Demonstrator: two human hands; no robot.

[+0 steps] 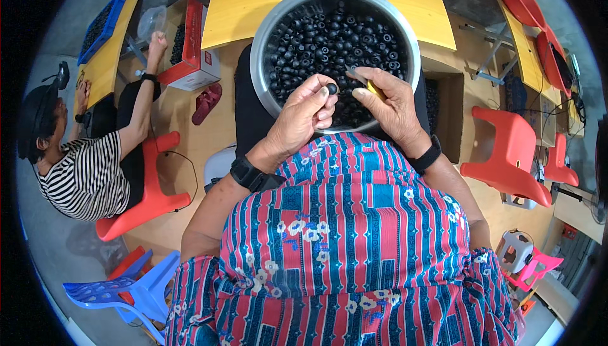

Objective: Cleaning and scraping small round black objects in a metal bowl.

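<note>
Pinching one black round piece (pixel 332 88) between thumb and fingers, your left hand (pixel 307 106) was above the near part of the metal basin (pixel 256 61), inside its rim. The fingers of your right hand (pixel 396 100) were closed around a small tool with yellow handle (pixel 376 89); its metal tip was near the piece. Between both hands there was a narrow open gap. The basin's far rim overlapped the desk (pixel 234 7) in your view, while the red stool (pixel 506 146) stood well apart, at right.
</note>
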